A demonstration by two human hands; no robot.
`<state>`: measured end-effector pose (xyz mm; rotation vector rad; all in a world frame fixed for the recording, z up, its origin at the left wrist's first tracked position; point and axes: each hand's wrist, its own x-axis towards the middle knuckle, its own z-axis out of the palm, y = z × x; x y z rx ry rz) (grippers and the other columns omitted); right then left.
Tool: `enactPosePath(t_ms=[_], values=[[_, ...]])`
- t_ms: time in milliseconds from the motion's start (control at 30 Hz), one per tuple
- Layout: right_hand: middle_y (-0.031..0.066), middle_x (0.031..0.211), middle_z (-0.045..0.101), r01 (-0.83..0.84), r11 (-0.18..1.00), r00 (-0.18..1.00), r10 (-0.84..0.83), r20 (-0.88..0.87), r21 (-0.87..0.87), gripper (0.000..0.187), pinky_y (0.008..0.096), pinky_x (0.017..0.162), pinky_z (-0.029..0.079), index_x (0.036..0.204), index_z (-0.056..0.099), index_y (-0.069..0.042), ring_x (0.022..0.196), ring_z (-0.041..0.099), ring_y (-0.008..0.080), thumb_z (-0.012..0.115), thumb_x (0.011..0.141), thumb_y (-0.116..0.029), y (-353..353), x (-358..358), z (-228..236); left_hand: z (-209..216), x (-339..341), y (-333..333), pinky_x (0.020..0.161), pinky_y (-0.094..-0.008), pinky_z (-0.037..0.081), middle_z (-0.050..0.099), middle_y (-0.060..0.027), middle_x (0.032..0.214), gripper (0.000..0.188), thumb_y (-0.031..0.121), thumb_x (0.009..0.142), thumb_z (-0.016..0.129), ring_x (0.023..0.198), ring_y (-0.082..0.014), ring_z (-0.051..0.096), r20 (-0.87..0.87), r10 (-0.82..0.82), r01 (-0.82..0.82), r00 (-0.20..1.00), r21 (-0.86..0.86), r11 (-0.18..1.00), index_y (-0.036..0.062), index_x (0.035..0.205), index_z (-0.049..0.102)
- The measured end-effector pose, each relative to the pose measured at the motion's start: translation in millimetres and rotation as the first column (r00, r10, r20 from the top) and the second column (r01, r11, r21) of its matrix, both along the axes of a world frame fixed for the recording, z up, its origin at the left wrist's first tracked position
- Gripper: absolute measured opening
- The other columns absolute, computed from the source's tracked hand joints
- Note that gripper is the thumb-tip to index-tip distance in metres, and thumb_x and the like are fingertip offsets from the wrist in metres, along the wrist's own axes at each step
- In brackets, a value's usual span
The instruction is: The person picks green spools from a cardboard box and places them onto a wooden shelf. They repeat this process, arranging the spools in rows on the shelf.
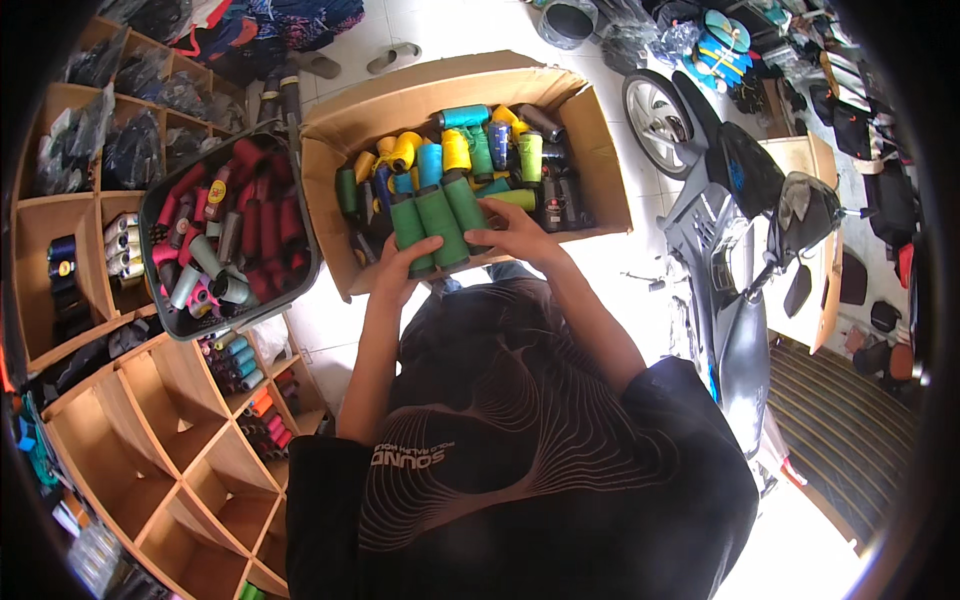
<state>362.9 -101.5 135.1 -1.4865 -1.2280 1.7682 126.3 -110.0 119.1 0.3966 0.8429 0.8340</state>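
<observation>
Three green thread spools [438,220] stand side by side, held up between my two hands over the near edge of an open cardboard box [590,130]. My left hand [398,268] grips the leftmost spool, its thumb pressing on the middle one. From the other side, my right hand [515,237] closes around the spools, thumb also near the middle one. Inside the box lie yellow spools [455,150], a blue spool [430,160], a lime spool [530,158] and several dark ones. The fingers behind the green spools are partly hidden.
A black basket [170,320] of red, pink and grey spools stands left of the box. Wooden cubby shelves [115,440] run along the left, some holding spools. A motorbike [735,330] is parked at the right. Slippers [393,57] lie on the floor beyond the box.
</observation>
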Motion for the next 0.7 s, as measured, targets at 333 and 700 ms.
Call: enactPosePath(t_ms=[333,700], values=[[0.0203,0.124,0.067,0.242,0.963,0.858,-0.271,0.437,0.122,0.076,0.0468,0.098,0.05,0.136,0.057,0.001,0.116,0.064,0.0331,0.084,0.078,-0.039,18,31,-51,11,3,7,0.084,-0.0342,0.058,0.07,-0.0111,0.114,0.053,0.012,0.081,0.083,0.1,-0.0213,0.07,-0.176,0.142,-0.134,0.974,0.053,0.99,-0.0005,0.127,0.061],[0.0142,0.133,0.061,-0.456,0.889,0.885,0.458,-0.083,0.043,0.057,0.0364,0.104,0.046,0.143,0.051,-0.004,0.122,0.058,0.0224,0.067,0.099,-0.036,36,-37,29,49,0,-54,0.09,-0.0337,0.057,0.069,-0.0121,0.114,0.053,0.011,0.082,0.082,0.105,-0.0221,0.069,-0.205,0.494,-0.469,0.845,0.158,0.869,-0.0029,0.128,0.06]])
